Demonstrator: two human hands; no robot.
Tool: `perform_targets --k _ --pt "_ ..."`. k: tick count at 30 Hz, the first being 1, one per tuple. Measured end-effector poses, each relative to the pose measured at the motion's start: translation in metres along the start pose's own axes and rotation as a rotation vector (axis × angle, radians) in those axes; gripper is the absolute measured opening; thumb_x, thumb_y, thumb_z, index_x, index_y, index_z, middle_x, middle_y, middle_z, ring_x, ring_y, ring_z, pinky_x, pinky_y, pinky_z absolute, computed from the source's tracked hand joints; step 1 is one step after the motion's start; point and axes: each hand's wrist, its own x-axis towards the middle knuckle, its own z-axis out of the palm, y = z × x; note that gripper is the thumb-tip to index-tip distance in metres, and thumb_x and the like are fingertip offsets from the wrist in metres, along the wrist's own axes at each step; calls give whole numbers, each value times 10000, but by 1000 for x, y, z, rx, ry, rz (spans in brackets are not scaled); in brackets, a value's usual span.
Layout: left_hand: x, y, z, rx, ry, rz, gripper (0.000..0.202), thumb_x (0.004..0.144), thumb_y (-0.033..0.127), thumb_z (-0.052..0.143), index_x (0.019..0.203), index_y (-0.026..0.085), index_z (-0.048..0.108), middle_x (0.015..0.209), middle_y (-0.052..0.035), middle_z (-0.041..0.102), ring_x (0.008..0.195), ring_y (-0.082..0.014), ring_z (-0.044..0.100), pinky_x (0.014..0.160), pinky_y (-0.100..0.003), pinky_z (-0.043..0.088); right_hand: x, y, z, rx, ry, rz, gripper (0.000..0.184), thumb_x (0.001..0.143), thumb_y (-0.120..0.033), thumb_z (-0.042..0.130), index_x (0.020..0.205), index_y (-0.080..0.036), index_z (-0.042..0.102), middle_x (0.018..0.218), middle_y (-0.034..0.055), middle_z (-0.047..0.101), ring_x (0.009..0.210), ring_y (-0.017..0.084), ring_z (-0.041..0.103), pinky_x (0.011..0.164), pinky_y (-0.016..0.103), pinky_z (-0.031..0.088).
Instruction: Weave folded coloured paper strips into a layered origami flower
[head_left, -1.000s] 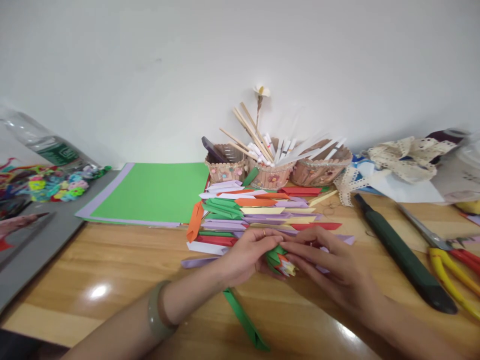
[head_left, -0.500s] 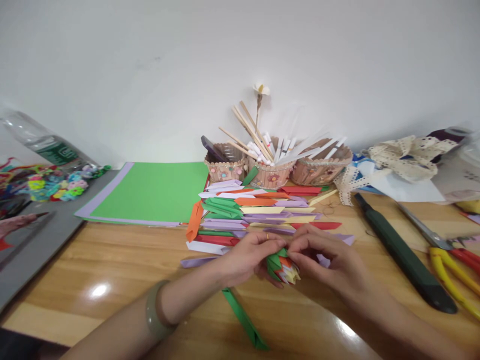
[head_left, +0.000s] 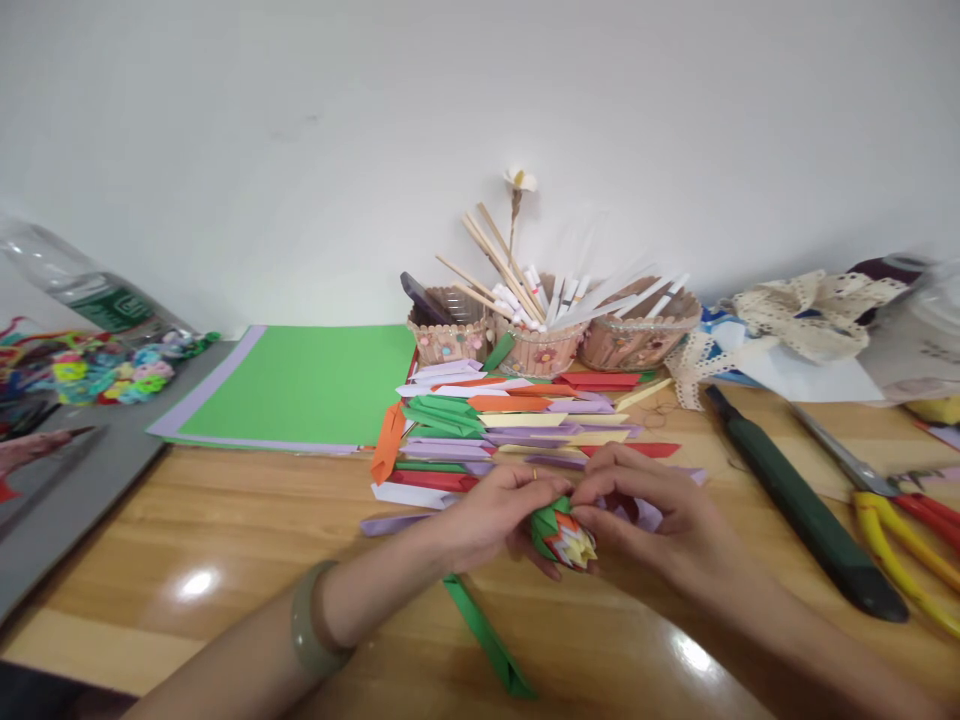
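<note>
Between my hands is a small folded-paper bud (head_left: pixel 564 538), green outside with orange, white and pale yellow points showing at its open end. My left hand (head_left: pixel 501 512) holds it from the left, thumb on top and fingers curled underneath. The thumb and fingertips of my right hand (head_left: pixel 646 505) pinch at its right upper edge; what lies right between those tips is hidden. A green folded paper strip (head_left: pixel 487 638) lies on the table below my left wrist. Just beyond my hands are rows of folded paper strips (head_left: pixel 525 420) in purple, green, orange, red, white and yellow.
Three decorated baskets (head_left: pixel 540 352) with sticks and pens stand by the wall. Green paper sheets (head_left: pixel 300 385) lie left. On the right are a dark green long-handled tool (head_left: pixel 806 500), yellow-and-red-handled scissors (head_left: pixel 892 520) and lace ribbon (head_left: pixel 817 310). A plastic bottle (head_left: pixel 97 290) lies far left.
The paper bud has turned slightly, so its pale yellow points face me more. My right fingers have shifted a little to the left along its edge. Both hands keep their hold.
</note>
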Motion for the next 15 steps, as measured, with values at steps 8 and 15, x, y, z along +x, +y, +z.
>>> perform_targets --k 8,15 --pt "0 2 -4 -83 -144 -24 326 772 392 563 955 132 634 781 -85 672 617 -198 666 405 -218 494 4 2 -2 49 168 93 202 811 -338 530 718 -183 618 682 23 554 592 141 517 503 254 421" --pt "-1 8 -7 -285 -140 97 268 848 265 459 1052 173 606 1053 -95 639 794 -177 651 535 -240 549 -2 1 -1 -85 164 -95 232 769 -329 603 984 -240 604 931 61 617 868 214 586 708 339 500"
